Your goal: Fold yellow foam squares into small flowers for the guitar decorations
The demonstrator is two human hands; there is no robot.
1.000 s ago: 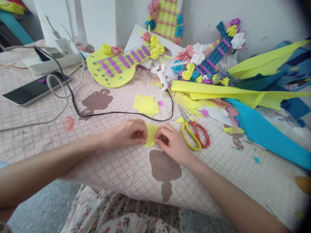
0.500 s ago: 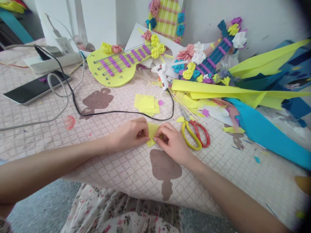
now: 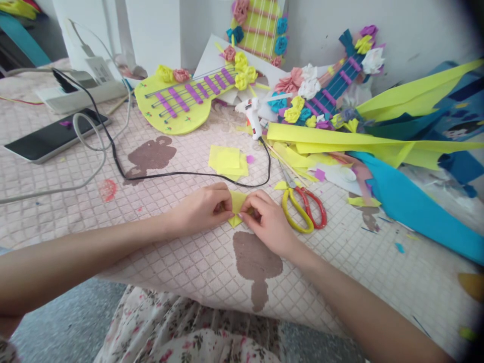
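A small piece of yellow crepe paper [image 3: 238,201] is held just above the tablecloth, with a crease showing at its lower corner. My left hand [image 3: 209,204] pinches its left side between thumb and fingers. On the opposite side, my right hand [image 3: 264,214] pinches it the same way. The fingers cover both side edges of the paper. Beyond my hands lies a small stack of yellow paper squares [image 3: 227,160]. Scissors [image 3: 300,206] with one yellow and one red handle rest right of my right hand.
A white hot glue gun [image 3: 254,118] stands behind the squares, its black cord [image 3: 177,174] looping leftward. Paper guitars, one yellow [image 3: 177,108] and one blue [image 3: 333,91], lie at the back. Yellow strips [image 3: 340,138] and blue paper [image 3: 412,201] spread right. A phone [image 3: 56,136] lies left.
The crease at the paper's lower corner shows a little more clearly now. Both hands keep nearly the same place and pinch.
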